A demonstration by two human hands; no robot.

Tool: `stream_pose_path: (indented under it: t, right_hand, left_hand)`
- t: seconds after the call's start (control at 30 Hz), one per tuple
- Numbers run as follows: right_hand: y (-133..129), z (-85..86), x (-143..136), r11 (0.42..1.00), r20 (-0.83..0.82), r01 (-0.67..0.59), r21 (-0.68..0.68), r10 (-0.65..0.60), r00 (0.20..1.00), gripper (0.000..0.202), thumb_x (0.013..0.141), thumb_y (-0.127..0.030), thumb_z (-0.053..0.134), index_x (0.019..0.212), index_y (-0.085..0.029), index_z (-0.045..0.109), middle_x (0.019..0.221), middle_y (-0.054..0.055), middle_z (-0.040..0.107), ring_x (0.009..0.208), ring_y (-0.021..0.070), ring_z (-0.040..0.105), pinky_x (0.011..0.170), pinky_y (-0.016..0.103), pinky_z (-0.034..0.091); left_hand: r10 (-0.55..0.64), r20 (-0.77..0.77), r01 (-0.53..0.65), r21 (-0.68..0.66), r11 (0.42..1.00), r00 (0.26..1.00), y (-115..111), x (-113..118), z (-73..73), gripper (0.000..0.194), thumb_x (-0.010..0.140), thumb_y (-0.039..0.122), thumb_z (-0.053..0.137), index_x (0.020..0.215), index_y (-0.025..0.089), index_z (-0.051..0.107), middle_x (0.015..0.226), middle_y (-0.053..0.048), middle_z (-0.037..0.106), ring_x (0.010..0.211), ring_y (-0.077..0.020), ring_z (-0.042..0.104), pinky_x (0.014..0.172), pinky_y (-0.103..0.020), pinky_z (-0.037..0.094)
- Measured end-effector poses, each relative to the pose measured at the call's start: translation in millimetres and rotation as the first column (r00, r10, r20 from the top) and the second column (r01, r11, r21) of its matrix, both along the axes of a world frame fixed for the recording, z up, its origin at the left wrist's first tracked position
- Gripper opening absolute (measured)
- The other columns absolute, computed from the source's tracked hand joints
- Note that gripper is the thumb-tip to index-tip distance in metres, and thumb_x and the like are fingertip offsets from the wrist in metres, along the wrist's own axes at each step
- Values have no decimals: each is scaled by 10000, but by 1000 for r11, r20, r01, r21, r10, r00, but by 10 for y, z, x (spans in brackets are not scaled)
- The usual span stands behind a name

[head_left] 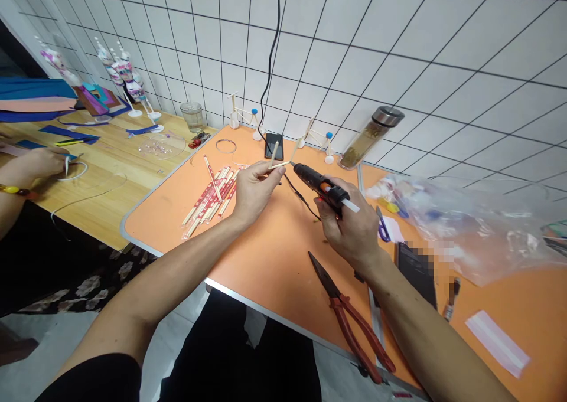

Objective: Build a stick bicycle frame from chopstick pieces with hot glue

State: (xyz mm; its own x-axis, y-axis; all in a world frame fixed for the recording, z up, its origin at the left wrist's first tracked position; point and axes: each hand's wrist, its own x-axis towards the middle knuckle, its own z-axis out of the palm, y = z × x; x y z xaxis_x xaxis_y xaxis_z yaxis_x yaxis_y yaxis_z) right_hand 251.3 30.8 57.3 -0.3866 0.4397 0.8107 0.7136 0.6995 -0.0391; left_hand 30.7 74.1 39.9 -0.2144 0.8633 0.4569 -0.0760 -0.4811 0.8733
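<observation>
Pinched between the thumb and fingers of my left hand [253, 195] are short pieces of wooden chopstick [275, 153], one upright and one lying toward the right. My right hand [352, 231] is wrapped round a black hot glue gun [312, 179], a white glue stick poking out of its back. The gun's nozzle is close to the right end of the pieces; I cannot tell whether they touch. Left of my left hand lie several chopsticks in red-and-clear wrappers [207, 200]. Pliers with red handles [343, 304] rest near the table's front edge.
Two small stick models with blue balls [254, 113] [328, 136] stand by the tiled wall, near a phone [274, 145] and a tea bottle [370, 136]. A black cord runs down the wall. Plastic bags [469, 231] cover the right. Another person's hand [42, 163] works at the left table.
</observation>
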Motion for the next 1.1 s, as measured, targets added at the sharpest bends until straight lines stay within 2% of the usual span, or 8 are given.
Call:
stream_pose_path:
  t: [0.2, 0.43, 0.67, 1.1]
  right_hand:
    - [1, -10, 7, 1000, -6, 22, -23, -22, 1000, 419, 1131, -335, 595, 1539, -241, 596, 1270, 136, 820, 1070, 310, 816, 861, 406, 658]
    - [-3, 22, -12, 998, -8, -6, 58, 7, 1000, 415, 1133, -302, 622, 1541, -231, 597, 1234, 122, 832, 1006, 285, 821, 789, 363, 646]
    - [1, 17, -5, 998, -4, 7, 59, -6, 1000, 411, 1135, -310, 612, 1538, -228, 601, 1218, 121, 835, 991, 288, 823, 768, 368, 641]
    - [7, 8, 8, 999, -26, -2, 39, 3, 1000, 435, 1136, -314, 607, 1564, -239, 596, 1240, 124, 827, 1004, 292, 816, 778, 371, 639]
  left_hand:
    - [-10, 23, 10, 4, 1000, 1000, -11, 0, 6, 224, 908, 454, 893, 940, 235, 928, 880, -29, 800, 778, -150, 691, 730, -283, 566]
    - [-9, 34, 9, -2, 1000, 999, -11, 3, 10, 234, 897, 460, 897, 928, 230, 930, 882, -32, 802, 785, -150, 691, 737, -280, 562]
    - [-19, 52, 21, -24, 1000, 998, -6, -1, 22, 241, 873, 462, 901, 846, 222, 905, 890, -35, 815, 779, -147, 676, 731, -277, 546]
    - [-39, 78, 44, -65, 997, 996, 16, -20, 16, 234, 849, 449, 918, 944, 236, 937, 885, -37, 835, 795, -155, 663, 778, -298, 526]
